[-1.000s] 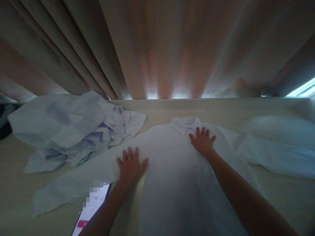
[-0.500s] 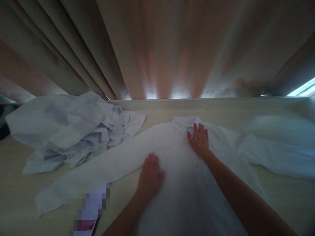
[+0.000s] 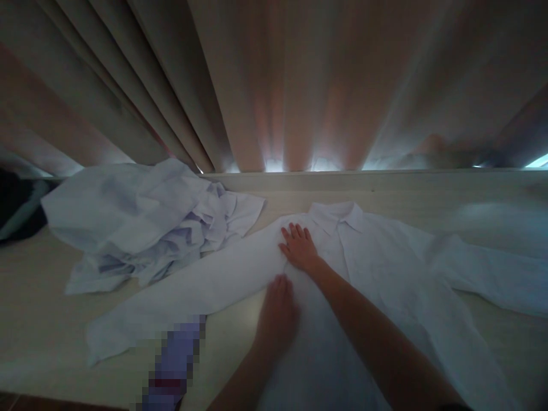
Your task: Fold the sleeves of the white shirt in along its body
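A white collared shirt [image 3: 377, 268] lies spread flat on the pale table [image 3: 38, 325], collar toward the curtain and sleeves stretched out to both sides. My right hand [image 3: 298, 247] rests flat on the shirt's left shoulder, fingers slightly apart. My left hand [image 3: 277, 311] lies flat on the shirt's left side just below it, fingers together. Neither hand grips the cloth.
A crumpled heap of white garments [image 3: 145, 220] sits at the left of the table. A phone [image 3: 173, 365], partly blurred out, lies under the shirt's left sleeve near the front edge. Heavy curtains [image 3: 274, 85] hang behind a low ledge. A dark object [image 3: 19, 208] is at far left.
My right hand has slid left from beside the collar to the left shoulder. My left hand moved right along the shirt and then stayed near its left side.
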`<state>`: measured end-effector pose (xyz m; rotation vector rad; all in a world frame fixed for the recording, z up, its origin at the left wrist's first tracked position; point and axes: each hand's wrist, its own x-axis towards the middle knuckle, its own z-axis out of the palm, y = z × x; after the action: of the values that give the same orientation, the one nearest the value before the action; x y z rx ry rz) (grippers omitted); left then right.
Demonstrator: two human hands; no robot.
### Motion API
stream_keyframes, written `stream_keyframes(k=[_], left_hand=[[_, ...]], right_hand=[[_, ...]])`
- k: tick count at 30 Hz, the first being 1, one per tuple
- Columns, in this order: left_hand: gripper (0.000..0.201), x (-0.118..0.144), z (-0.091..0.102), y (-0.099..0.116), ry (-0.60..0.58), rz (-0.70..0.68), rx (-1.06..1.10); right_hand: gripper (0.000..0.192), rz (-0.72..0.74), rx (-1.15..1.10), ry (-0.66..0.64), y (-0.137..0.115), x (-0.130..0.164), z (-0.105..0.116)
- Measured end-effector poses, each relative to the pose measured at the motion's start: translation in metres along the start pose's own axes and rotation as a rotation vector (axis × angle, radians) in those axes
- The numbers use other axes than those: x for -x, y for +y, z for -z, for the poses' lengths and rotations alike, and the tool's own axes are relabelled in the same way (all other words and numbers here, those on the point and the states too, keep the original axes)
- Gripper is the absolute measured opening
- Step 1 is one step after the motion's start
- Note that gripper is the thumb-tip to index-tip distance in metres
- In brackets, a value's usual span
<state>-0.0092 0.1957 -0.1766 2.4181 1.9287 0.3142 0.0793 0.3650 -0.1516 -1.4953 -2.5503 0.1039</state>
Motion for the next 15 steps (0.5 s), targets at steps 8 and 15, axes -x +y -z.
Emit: stream_keyframes(k=[8,15], left_hand=[[0.038,0.098,0.047,-0.065,0.089,0.319,-0.071],[0.042,0.194,0.087,-0.127,-0.125,0.779,-0.157]], right_hand=[[0.059,0.013,0.049,0.069,-0.005,0.013,0.003],[0.055,0.043,0.06,0.083,-0.016,0.034,0.01]])
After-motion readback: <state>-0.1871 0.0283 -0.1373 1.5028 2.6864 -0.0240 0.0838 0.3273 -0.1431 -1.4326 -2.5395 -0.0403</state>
